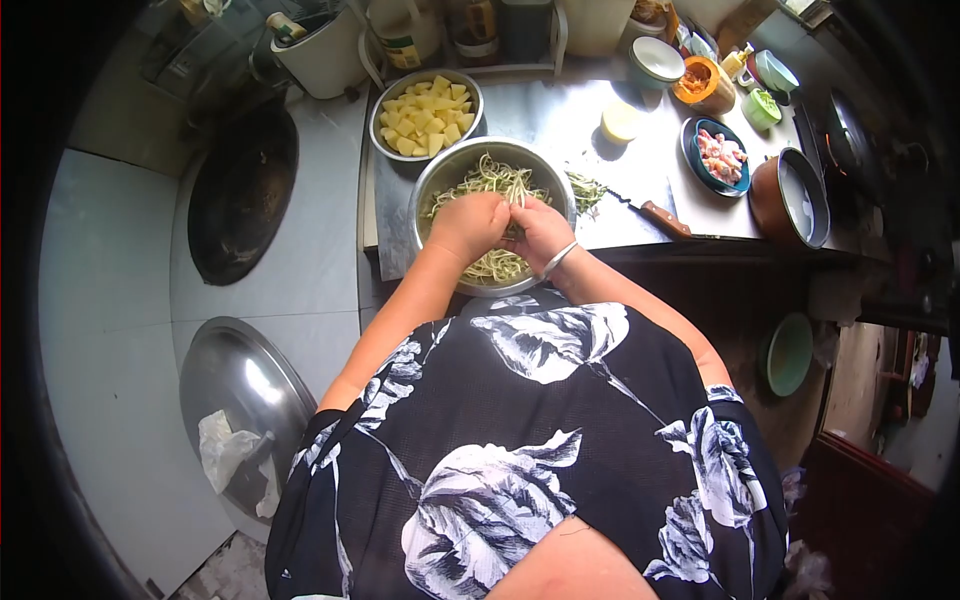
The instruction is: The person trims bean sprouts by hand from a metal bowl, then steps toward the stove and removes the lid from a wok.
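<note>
My left hand (470,225) and my right hand (540,232) meet over a steel bowl (422,190). Their fingers are pinched together on a few thin, pale green strands that look like bean sprouts (495,175). More of these sprouts fill the bowl beneath both hands, and my hands hide its middle. A bracelet (560,260) circles my right wrist. Just right of the bowl, a small heap of green trimmings or strands (585,192) lies on the counter, close to a knife with a wooden handle (665,220).
Behind the bowl stands a steel bowl of cut potato chunks (425,118). To the right are raw meat pieces (722,158) on a dish, a cut pumpkin (700,85) and a brown pot (790,200). A wok (245,195) and a large metal lid (245,385) lie at left.
</note>
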Tool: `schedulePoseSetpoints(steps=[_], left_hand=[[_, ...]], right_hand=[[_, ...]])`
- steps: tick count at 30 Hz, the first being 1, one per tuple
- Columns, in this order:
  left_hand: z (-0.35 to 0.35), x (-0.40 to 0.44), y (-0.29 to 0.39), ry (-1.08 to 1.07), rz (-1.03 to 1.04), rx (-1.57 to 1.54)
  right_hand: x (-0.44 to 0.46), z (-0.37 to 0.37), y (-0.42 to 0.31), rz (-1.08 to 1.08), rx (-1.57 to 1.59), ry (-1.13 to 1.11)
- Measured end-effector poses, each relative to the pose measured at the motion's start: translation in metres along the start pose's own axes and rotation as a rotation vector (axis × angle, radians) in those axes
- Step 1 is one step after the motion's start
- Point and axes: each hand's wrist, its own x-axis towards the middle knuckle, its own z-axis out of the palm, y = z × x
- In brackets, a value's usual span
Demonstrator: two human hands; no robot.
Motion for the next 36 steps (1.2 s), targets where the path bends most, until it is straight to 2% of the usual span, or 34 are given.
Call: schedulePoseSetpoints(steps=[1,5,9,11,15,18,20,22,23,25,26,28,30,32,34,36], left_hand=[[0.001,-0.004,0.006,-0.025,-0.063,0.044],[0.008,-0.003,0.003,-0.072,-0.084,0.09],[0.017,-0.005,0.009,-0.007,-0.111,0.046],[0.02,-0.005,0.009,0.043,-0.083,0.071],[0.02,-0.002,0.004,-0.07,-0.076,-0.085],[0.013,0.005,0.001,-0.199,-0.094,-0.268],[0.014,0.009,-0.001,-0.279,-0.134,-0.377],[0.025,0.013,-0.01,-0.119,-0.082,-0.293],[0.027,0.016,-0.015,-0.121,-0.083,-0.293],[0.029,0.026,-0.023,0.03,-0.062,-0.25],[0.031,0.028,-0.024,0.027,-0.061,-0.252],[0.033,0.029,-0.023,0.119,-0.052,-0.052],[0.034,0.031,-0.012,0.1,-0.057,-0.019],[0.033,0.029,0.002,-0.047,-0.158,0.099],[0.04,0.032,-0.002,-0.024,-0.169,0.099],[0.039,0.035,-0.004,-0.148,-0.239,0.125]], right_hand=[[0.0,-0.004,0.005,0.008,-0.032,0.081],[0.001,-0.012,0.015,-0.013,-0.094,0.079],[-0.004,-0.012,0.012,0.05,-0.088,0.096],[-0.007,-0.015,0.009,0.085,0.067,0.009],[-0.009,-0.023,0.012,0.115,0.138,-0.029],[-0.012,-0.021,0.006,0.097,0.163,0.037],[-0.01,-0.029,0.005,0.046,0.116,-0.064],[-0.012,-0.033,0.001,0.016,0.12,0.022],[-0.013,-0.035,-0.001,-0.013,0.124,0.108],[-0.015,-0.046,-0.009,-0.03,0.122,0.131],[-0.017,-0.05,-0.012,-0.044,0.12,0.154],[-0.022,-0.052,-0.015,-0.054,0.121,0.156],[-0.022,-0.056,-0.015,-0.042,0.085,0.143],[-0.021,-0.06,-0.013,-0.039,0.084,0.127],[-0.02,-0.061,-0.012,-0.036,0.081,0.109],[-0.019,-0.062,-0.013,-0.028,0.083,0.087]])
